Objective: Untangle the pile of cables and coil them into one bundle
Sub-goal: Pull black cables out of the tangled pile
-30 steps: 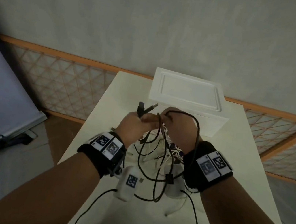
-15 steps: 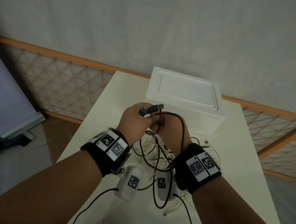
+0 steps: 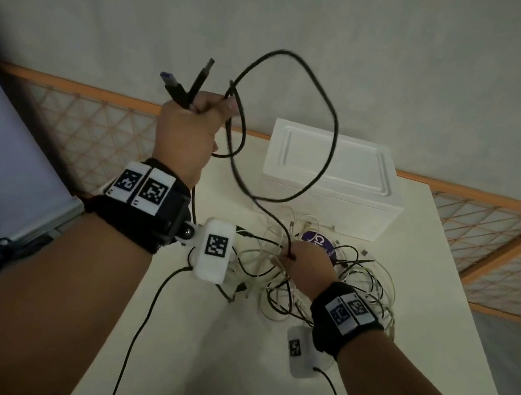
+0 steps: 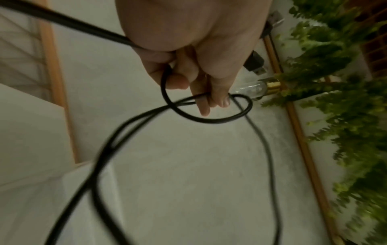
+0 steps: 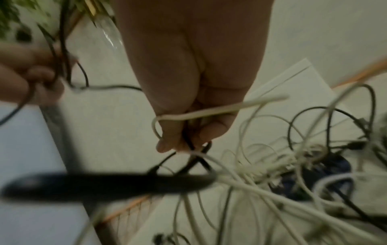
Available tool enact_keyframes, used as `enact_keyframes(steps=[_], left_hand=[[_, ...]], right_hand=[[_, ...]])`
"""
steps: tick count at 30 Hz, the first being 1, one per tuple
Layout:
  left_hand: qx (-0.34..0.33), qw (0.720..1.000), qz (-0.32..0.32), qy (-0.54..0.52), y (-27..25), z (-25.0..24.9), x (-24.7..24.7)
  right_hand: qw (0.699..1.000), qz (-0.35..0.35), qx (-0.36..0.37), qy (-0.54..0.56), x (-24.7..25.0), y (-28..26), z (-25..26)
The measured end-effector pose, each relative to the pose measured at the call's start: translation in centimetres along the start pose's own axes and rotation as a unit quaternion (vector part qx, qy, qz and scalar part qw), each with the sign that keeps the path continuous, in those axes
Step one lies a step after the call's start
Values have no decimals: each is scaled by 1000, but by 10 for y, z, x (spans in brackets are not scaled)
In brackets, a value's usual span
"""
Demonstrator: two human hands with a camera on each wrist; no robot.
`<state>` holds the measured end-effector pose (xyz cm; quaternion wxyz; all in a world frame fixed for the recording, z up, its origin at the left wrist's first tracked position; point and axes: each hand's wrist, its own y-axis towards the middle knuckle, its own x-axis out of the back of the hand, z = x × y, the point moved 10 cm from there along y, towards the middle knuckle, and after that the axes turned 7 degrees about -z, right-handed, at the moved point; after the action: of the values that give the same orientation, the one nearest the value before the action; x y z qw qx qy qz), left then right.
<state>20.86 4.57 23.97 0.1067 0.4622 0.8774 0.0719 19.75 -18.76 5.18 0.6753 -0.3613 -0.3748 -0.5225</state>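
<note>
Above the desk [image 3: 258, 383], the black cable [image 3: 329, 113] hangs in a wide loop between your two hands. Your left hand [image 3: 185, 128] is raised high, fingers curled tight round the cable; two USB plugs [image 3: 186, 84] stick up out of the fist. In the left wrist view the cable crosses itself in a small loop right at your fingertips [image 4: 217, 101]. From that fist the loop swings up, over and down to your right hand [image 3: 306, 265], held low over the cable pile [image 3: 357, 286]. That hand pinches the black cable between thumb and fingers; the right wrist view shows a white cable [image 5: 220, 109] also caught across those fingers.

The pile lies on the desk around and beyond your right hand: thin white and black leads, looped and crossed, still tangled. A purple round object [image 3: 320, 243] sits partly under the leads, just past your right hand; too covered to tell what it is.

A white box [image 3: 331, 164] stands at the far edge of the desk, just behind the pile. A lattice panel with orange rails [image 3: 87, 124] runs along the base of the wall. Green foliage [image 4: 335, 99] shows in the left wrist view, blurred.
</note>
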Motion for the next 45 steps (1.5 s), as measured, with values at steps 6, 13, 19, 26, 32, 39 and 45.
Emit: enact_keyframes(steps=[6, 13, 19, 26, 32, 39, 45], left_hand=[[105, 973, 131, 161, -32, 85, -11], [-10, 869, 243, 431, -62, 107, -33], [-121, 901, 100, 404, -35, 51, -14], [-75, 792, 451, 403, -110, 94, -79], [-84, 833, 370, 403, -83, 65, -67], [-110, 904, 252, 327, -46, -5, -43], [-71, 977, 98, 178, -13, -40, -4]], right_hand=[[998, -41, 5, -49, 44, 16, 2], [997, -65, 30, -22, 63, 7, 24], [998, -58, 34, -8, 58, 2, 23], [982, -148, 114, 14, 76, -3, 55], [991, -95, 90, 6, 49, -4, 29], [995, -50, 17, 86, 15, -6, -13], [998, -33, 5, 56, -10, -17, -31]])
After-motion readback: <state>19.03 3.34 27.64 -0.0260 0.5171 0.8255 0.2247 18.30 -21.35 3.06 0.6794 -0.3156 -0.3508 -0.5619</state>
